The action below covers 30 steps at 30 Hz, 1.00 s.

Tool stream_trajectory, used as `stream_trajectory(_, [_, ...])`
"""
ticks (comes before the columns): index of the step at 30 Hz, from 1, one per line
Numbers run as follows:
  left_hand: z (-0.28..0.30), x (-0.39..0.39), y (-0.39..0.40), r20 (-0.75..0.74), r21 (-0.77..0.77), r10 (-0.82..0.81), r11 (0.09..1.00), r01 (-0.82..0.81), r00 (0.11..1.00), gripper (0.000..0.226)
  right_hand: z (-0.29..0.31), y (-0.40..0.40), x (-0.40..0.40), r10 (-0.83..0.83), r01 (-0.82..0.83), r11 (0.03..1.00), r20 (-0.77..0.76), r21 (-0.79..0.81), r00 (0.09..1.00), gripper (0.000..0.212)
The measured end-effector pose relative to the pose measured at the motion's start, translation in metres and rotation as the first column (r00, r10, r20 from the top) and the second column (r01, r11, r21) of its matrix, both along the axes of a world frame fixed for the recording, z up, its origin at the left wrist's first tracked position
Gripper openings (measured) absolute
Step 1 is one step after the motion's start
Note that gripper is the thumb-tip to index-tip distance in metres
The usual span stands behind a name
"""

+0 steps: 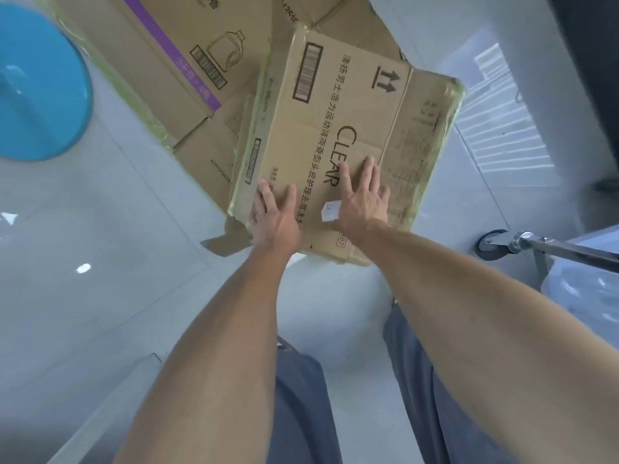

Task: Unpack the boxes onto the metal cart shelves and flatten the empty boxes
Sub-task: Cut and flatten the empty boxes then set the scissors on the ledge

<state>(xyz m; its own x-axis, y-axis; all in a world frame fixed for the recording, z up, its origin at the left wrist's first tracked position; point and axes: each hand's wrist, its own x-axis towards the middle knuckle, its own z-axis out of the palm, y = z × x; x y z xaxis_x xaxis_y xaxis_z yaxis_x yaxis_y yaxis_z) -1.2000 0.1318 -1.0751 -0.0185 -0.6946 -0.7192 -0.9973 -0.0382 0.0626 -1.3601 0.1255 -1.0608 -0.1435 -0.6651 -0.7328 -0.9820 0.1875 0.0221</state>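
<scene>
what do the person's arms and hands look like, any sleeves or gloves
Both arms are bare from the bottom of the picture to the wrists: no sleeves show. The left hand and the right hand wear no gloves, and no watch or ring shows. Below the arms, the legs are in blue-grey trousers.

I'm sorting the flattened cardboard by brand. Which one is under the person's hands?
On the grey floor, right of the blue tub, lies a pile of flattened boxes. The top box is under the left hand and right hand. It alone reads CLEAR; its neighbour has a purple stripe.
</scene>
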Motion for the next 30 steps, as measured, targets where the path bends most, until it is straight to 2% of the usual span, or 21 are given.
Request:
stream_trajectory(2, [-0.015, -0.005, -0.025, 0.016, 0.011, -0.021, 1.000, 0.020, 1.000, 0.085, -0.011, -0.021, -0.006, 0.020, -0.022, 0.999, -0.057, -0.026, 0.998, 0.117])
stream_trajectory(3, [-0.024, -0.009, -0.038, 0.019, 0.029, -0.037, 0.999, 0.037, 0.999, 0.087, -0.018, -0.033, -0.007, 0.017, -0.023, 0.997, -0.086, -0.070, 0.996, 0.110])
stream_trajectory(6, [-0.046, -0.028, -0.061, 0.007, 0.154, -0.129, 0.980, 0.126, 0.992, 0.078, -0.036, -0.053, -0.008, -0.026, -0.010, 0.965, -0.132, -0.262, 0.991, 0.073])
stream_trajectory(7, [-0.052, -0.036, -0.061, 0.016, 0.194, -0.155, 0.970, 0.148, 0.988, 0.072, -0.044, -0.052, -0.010, -0.044, 0.014, 0.966, -0.107, -0.260, 0.993, 0.060])
stream_trajectory(9, [-0.064, -0.048, -0.051, 0.031, 0.263, -0.143, 0.956, 0.130, 0.989, 0.070, -0.062, -0.039, -0.011, -0.137, 0.136, 0.985, 0.003, -0.102, 0.991, 0.038])
stream_trajectory(10, [-0.070, -0.053, -0.041, 0.022, 0.289, -0.107, 0.953, 0.096, 0.994, 0.071, -0.070, -0.028, -0.012, -0.202, 0.202, 0.979, 0.039, 0.006, 0.979, 0.034])
stream_trajectory(13, [-0.086, -0.064, -0.015, -0.009, 0.264, 0.045, 0.964, -0.041, 0.999, 0.057, -0.094, 0.005, -0.030, -0.326, 0.310, 0.928, 0.050, 0.208, 0.944, 0.036])
stream_trajectory(16, [-0.094, -0.058, 0.002, -0.016, 0.172, 0.118, 0.979, -0.113, 0.993, 0.042, -0.105, 0.027, -0.039, -0.427, 0.395, 0.871, 0.054, 0.291, 0.903, 0.037])
stream_trajectory(18, [-0.104, -0.053, 0.010, 0.017, 0.134, 0.280, 0.951, -0.280, 0.960, 0.040, -0.114, 0.034, -0.042, -0.445, 0.426, 0.867, 0.017, 0.259, 0.895, 0.039])
stream_trajectory(20, [-0.118, -0.049, 0.014, 0.056, 0.121, 0.517, 0.846, -0.520, 0.854, 0.050, -0.129, 0.036, -0.045, -0.473, 0.453, 0.855, 0.023, 0.254, 0.881, 0.040])
stream_trajectory(22, [-0.130, -0.049, 0.019, 0.044, 0.149, 0.694, 0.707, -0.691, 0.719, 0.062, -0.147, 0.035, -0.043, -0.477, 0.437, 0.841, 0.055, 0.320, 0.877, 0.048])
stream_trajectory(24, [-0.142, -0.058, 0.030, 0.036, 0.168, 0.765, 0.629, -0.759, 0.643, 0.067, -0.164, 0.036, -0.032, -0.451, 0.410, 0.830, 0.021, 0.378, 0.892, 0.083])
stream_trajectory(25, [-0.147, -0.063, 0.033, 0.040, 0.131, 0.800, 0.590, -0.797, 0.599, 0.069, -0.169, 0.036, -0.025, -0.434, 0.408, 0.829, -0.020, 0.384, 0.901, 0.101])
stream_trajectory(26, [-0.152, -0.068, 0.040, 0.063, 0.079, 0.854, 0.512, -0.856, 0.516, 0.070, -0.175, 0.041, -0.018, -0.413, 0.404, 0.832, -0.062, 0.381, 0.909, 0.112])
stream_trajectory(27, [-0.154, -0.072, 0.043, 0.100, 0.021, 0.919, 0.382, -0.924, 0.382, 0.070, -0.179, 0.042, -0.013, -0.385, 0.393, 0.845, -0.097, 0.363, 0.918, 0.114])
stream_trajectory(28, [-0.157, -0.073, 0.047, 0.145, -0.028, 0.967, 0.215, -0.976, 0.209, 0.069, -0.181, 0.044, -0.009, -0.344, 0.365, 0.869, -0.123, 0.334, 0.931, 0.108])
stream_trajectory(30, [-0.161, -0.064, 0.054, 0.169, -0.032, 0.981, -0.087, -0.996, -0.092, 0.068, -0.180, 0.041, -0.004, -0.281, 0.298, 0.935, -0.112, 0.192, 0.953, 0.090])
